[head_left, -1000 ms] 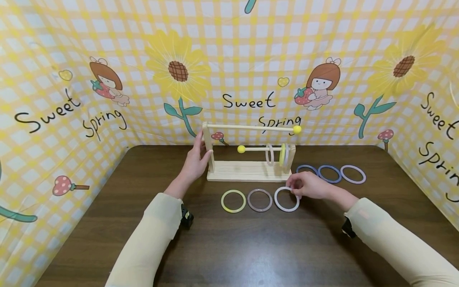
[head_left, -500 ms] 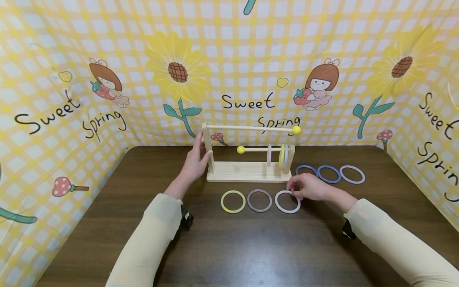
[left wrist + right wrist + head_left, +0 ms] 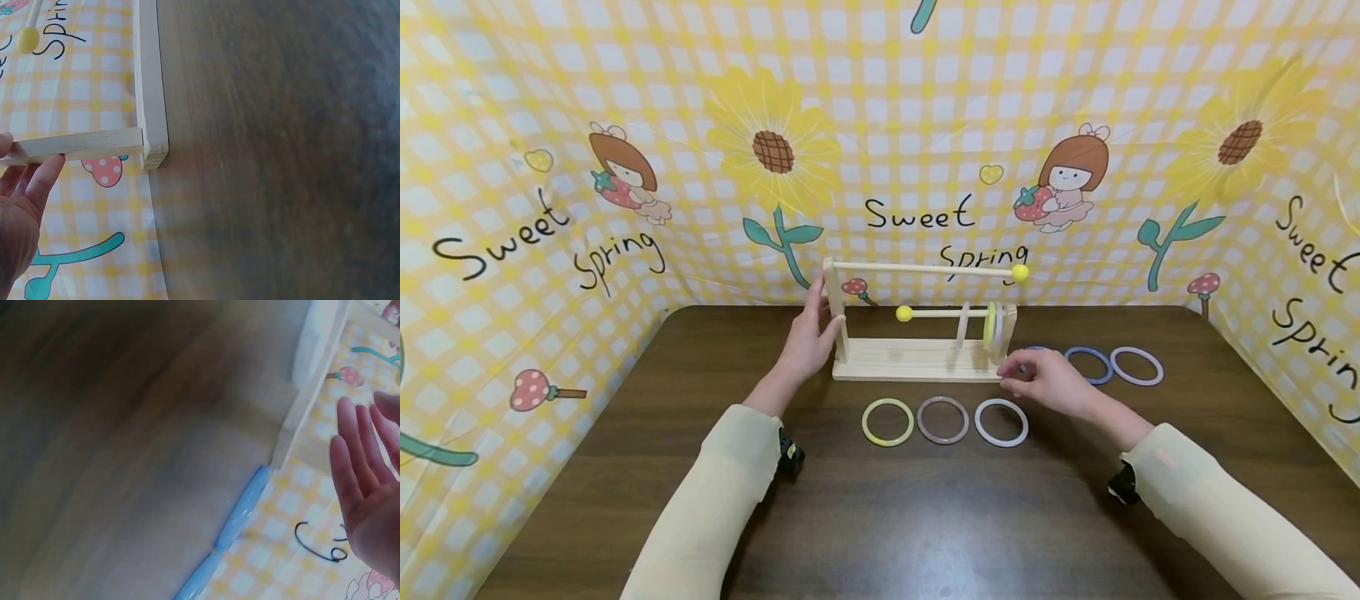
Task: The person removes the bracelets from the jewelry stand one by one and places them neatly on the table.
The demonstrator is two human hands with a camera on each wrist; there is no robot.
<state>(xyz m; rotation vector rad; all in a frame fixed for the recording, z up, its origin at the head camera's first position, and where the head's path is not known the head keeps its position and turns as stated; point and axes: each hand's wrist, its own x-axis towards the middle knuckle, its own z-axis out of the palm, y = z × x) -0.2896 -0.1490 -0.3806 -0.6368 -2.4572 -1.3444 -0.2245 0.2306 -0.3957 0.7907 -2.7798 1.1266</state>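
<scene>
My left hand [image 3: 805, 342] grips the left post [image 3: 836, 304] of a wooden stand; the left wrist view shows the thumb and fingers of this hand [image 3: 22, 219] on either side of that post. My right hand [image 3: 1048, 379] hovers by the right end of the stand's base [image 3: 910, 367], holding nothing. In the right wrist view its fingers are loosely extended. Just in front of it lies a white ring [image 3: 978, 421] on the table, in a row with a greyish-purple ring [image 3: 920, 419] and a yellow-green ring [image 3: 865, 422].
The stand's lower rod [image 3: 936, 313] carries a pale ring [image 3: 962, 325], a yellow ring [image 3: 989, 327] and a whitish ring [image 3: 999, 329]. Its upper rod [image 3: 925, 267] ends in a yellow ball [image 3: 1020, 272]. Behind my right hand lie two blue rings, one mostly hidden, and a lavender ring [image 3: 1161, 369].
My right hand has let go of the white ring and lifted slightly away toward the stand. The white ring stays flat on the table. My left hand keeps its hold on the post.
</scene>
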